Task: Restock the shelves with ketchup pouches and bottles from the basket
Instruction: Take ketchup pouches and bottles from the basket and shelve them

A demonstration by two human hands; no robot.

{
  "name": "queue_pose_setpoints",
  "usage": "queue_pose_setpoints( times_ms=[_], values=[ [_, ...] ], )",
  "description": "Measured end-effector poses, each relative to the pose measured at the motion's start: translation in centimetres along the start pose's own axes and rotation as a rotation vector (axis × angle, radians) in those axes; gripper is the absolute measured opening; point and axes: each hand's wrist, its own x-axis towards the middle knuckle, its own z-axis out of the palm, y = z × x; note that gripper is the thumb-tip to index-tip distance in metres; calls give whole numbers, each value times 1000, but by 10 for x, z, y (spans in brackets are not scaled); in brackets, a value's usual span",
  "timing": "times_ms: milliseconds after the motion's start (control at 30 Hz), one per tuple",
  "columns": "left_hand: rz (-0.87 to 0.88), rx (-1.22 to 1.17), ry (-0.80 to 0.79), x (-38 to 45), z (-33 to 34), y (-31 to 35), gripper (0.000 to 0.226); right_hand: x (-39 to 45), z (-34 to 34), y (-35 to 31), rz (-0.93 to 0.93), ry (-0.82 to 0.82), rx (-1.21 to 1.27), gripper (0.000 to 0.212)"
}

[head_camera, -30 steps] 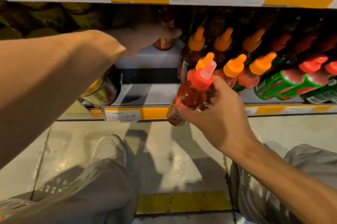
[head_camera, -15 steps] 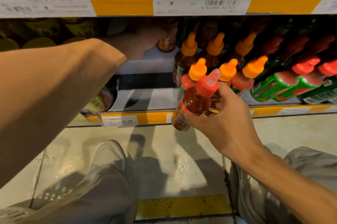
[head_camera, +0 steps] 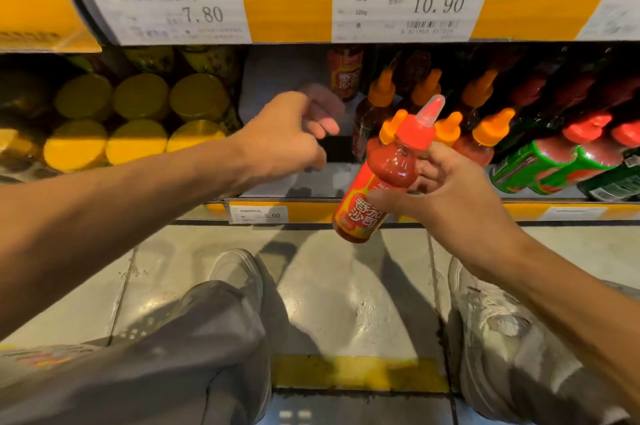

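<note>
The left hand has come back out of the shelf. A moment ago it was deep inside, up against a red bottle at the back. Now that bottle stands alone, just past the left fingers. Those fingers are loosely curled and hold nothing.

The right hand holds a ketchup bottle with a red cap. Its fingers wrap round the middle of the bottle, which tilts with its tip up and to the right. It has lifted a little and hangs in front of the shelf edge, not on it yet.

Between the two hands there is a bare spot on the shelf, next to the orange-capped bottles. It looks like one bottle is now in place, and the one in the right hand should go in that gap next.
</note>
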Motion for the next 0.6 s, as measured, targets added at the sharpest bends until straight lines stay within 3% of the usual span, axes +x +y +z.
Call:
queue_pose_setpoints(
  times_ms=[67, 133, 400, 500, 600],
  values=[
    [-32, -80, -239, -20, 6, 0, 65, -3, 0, -9, -24, -21, -6, 65],
    [13, -44, -323, -34, 11, 2, 71, -3, 2, -17, -42, -32, -4, 66],
    [168, -93, -154, -37, 16, 2, 65, 4, 4, -30, -82, -79, -56, 57],
    [136, -110, -77, -35, 17, -8, 64, 9, 5, -35, -82, -125, -101, 55],
    [27, -189, 40, -28, 7, -20, 62, 19, -7, -44, -117, -38, -270, 50]
  ],
)
